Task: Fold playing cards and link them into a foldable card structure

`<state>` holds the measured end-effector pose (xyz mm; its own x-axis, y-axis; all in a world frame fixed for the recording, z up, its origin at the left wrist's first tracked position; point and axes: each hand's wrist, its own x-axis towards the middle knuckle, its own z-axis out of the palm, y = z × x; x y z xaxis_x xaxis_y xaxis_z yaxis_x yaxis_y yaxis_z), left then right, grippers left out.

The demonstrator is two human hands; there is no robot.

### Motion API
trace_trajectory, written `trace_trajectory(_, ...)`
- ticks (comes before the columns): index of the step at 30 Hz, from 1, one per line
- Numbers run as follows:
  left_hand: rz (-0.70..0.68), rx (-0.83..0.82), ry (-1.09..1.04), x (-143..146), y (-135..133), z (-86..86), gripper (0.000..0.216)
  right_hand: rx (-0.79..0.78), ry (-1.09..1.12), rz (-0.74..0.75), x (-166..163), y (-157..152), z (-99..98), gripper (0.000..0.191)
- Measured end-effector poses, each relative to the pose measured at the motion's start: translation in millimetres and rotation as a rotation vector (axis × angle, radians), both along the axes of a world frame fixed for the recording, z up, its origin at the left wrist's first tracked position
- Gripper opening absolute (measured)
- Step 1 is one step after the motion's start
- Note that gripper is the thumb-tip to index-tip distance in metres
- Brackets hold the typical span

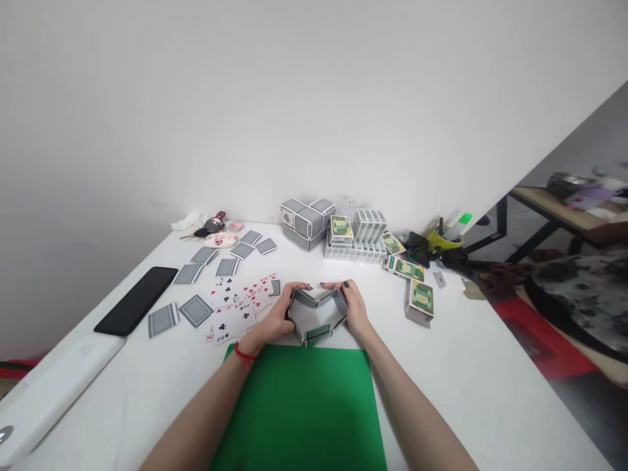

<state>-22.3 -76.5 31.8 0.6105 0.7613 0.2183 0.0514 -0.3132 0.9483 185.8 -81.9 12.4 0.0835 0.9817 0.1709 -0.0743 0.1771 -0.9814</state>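
Note:
Between my hands stands a ring of joined playing cards (318, 333), hollow in the middle, with a dent in its far side that gives it a heart-like outline. My left hand (280, 314) wraps round its left side, fingers on the far edge. My right hand (354, 309) grips the right side in the same way. The ring rests on the white table at the far edge of a green mat (304, 405). Loose playing cards (235, 320), some face up and some face down, lie to the left of my left hand.
A block built of folded cards (307, 222) stands by the wall, beside stacked green card boxes (356, 247). Another card box (420, 301) sits at right. A black phone (136, 301) and a long white case (63, 392) lie at left. A yellow-green holder (444, 241) stands at the back right.

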Motion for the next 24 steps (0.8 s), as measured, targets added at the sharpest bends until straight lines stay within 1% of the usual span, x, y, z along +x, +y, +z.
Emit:
trace_trajectory(2, 0.026, 0.004, 0.019, -1, 0, 1.1, 0.082, -0.014, -0.031, -0.13, -1, 1, -3.6, 0.038)
trace_trajectory(4, 0.039, 0.003, 0.042, -2, -1, 2.7, 0.084, -0.051, -0.036, -0.229, -1, 1, -5.4, 0.041)
trace_trajectory(5, 0.043, 0.004, 0.054, -2, -1, 3.3, 0.085, -0.07, -0.028, -0.261, -2, 0, -5.4, 0.043)
trace_trajectory(7, 0.047, 0.015, 0.077, -1, -1, 3.1, 0.089, -0.09, -0.011, -0.28, -3, -1, -3.9, 0.046)
trace_trajectory(11, 0.032, 0.055, 0.112, 2, -1, -2.8, 0.097, -0.059, -0.04, -0.19, -6, -3, 0.5, 0.05)
trace_trajectory(17, 0.063, 0.094, 0.151, 7, -2, -12.0, 0.096, -0.019, -0.051, -0.029, -7, -1, -2.8, 0.048)
trace_trajectory(21, 0.105, 0.147, 0.163, 10, -4, -13.3, 0.096, 0.011, -0.039, 0.027, -9, -1, -4.8, 0.048)
trace_trajectory(24, 0.113, 0.176, 0.173, 11, -5, -13.6, 0.095, 0.026, -0.06, 0.062, -11, -2, -3.8, 0.052)
